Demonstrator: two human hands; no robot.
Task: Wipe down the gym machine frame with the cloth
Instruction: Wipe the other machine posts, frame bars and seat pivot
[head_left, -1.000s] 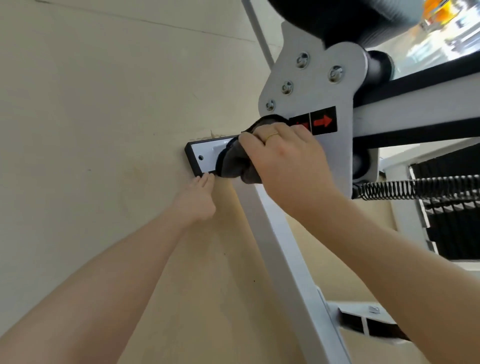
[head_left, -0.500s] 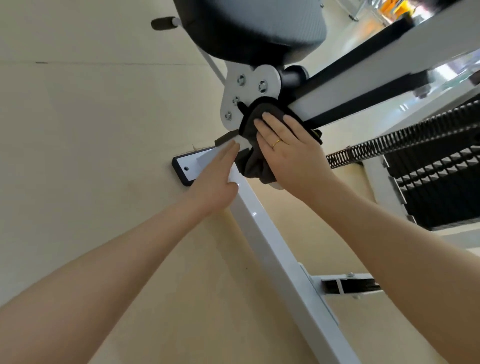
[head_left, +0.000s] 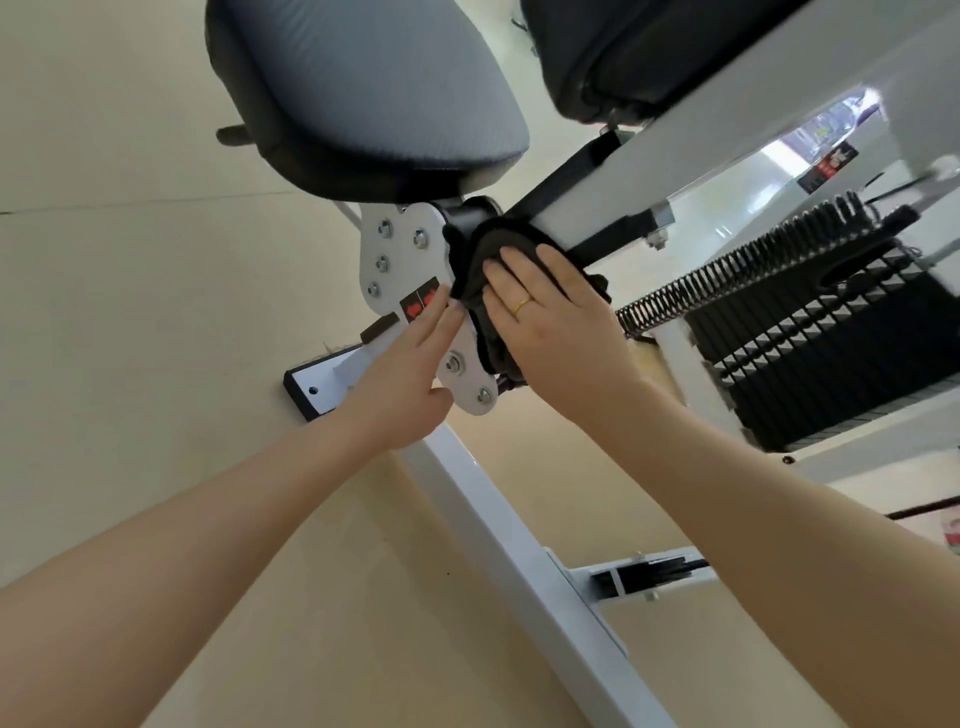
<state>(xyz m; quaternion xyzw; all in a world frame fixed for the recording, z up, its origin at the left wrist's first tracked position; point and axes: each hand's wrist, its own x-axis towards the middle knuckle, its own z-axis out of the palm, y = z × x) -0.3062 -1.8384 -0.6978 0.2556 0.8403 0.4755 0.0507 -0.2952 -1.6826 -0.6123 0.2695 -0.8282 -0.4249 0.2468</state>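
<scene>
The right hand (head_left: 550, 322), fingers flat, has carried the dark cloth (head_left: 483, 270) up from the floor foot to the pivot beside the bolted plate (head_left: 400, 254); the left hand (head_left: 410, 374) (fingers straight) now braces there, so wiping advances along the frame.

The right hand (head_left: 550, 332) is pressing a dark cloth (head_left: 480, 280) flat-fingered against the joint where the white gym machine frame (head_left: 519, 561) is meeting its bolted bracket plate (head_left: 400, 260). The left hand (head_left: 405, 384) is resting open on that plate, fingertips touching the cloth's edge beside a red-arrow sticker (head_left: 418, 306). A grey padded seat (head_left: 374, 88) is hanging just above, and a coiled spring (head_left: 727, 275) is stretching away on the right, over a black weight stack (head_left: 821, 358).
</scene>
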